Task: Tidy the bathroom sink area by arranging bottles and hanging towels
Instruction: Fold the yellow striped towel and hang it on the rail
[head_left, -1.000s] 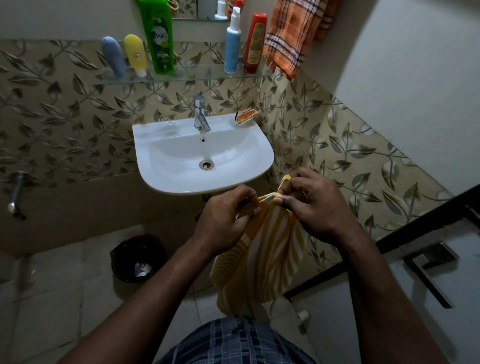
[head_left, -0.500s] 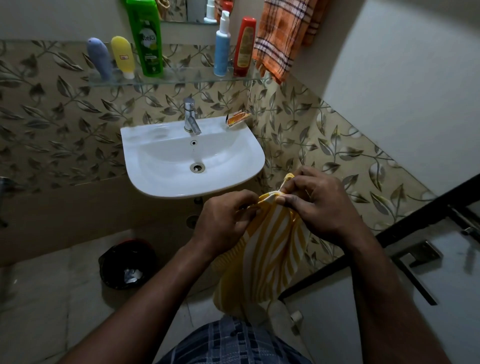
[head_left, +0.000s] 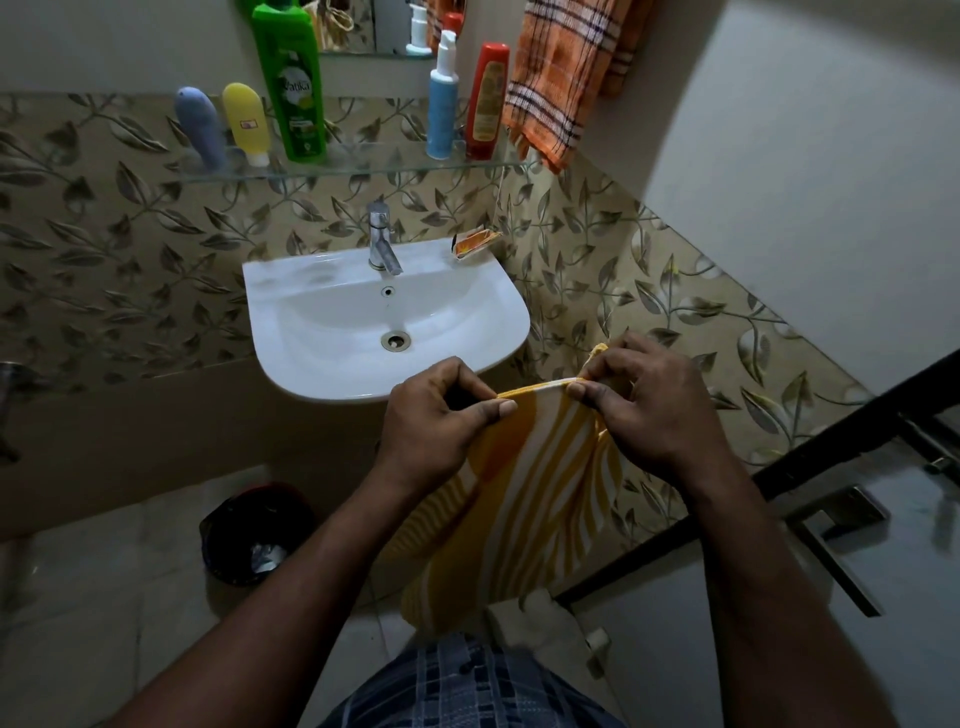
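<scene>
Hands moved apart, stretching the towel (head_left: 524, 499) edge taut below the sink (head_left: 322, 374). Left hand (head_left: 441, 415) and right hand (head_left: 649, 405) fingers pinched on its top corners; towel hangs down.

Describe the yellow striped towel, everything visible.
The yellow striped towel is soft woven cloth, yellow-orange with white curving stripes and a solid orange patch near its upper left. It hangs limp below the front of the sink, not touching it as far as can be seen. Its top hem is stretched taut between the left hand and the right hand, both pinching it. The lower edge drapes down toward the person's checked clothing.
</scene>
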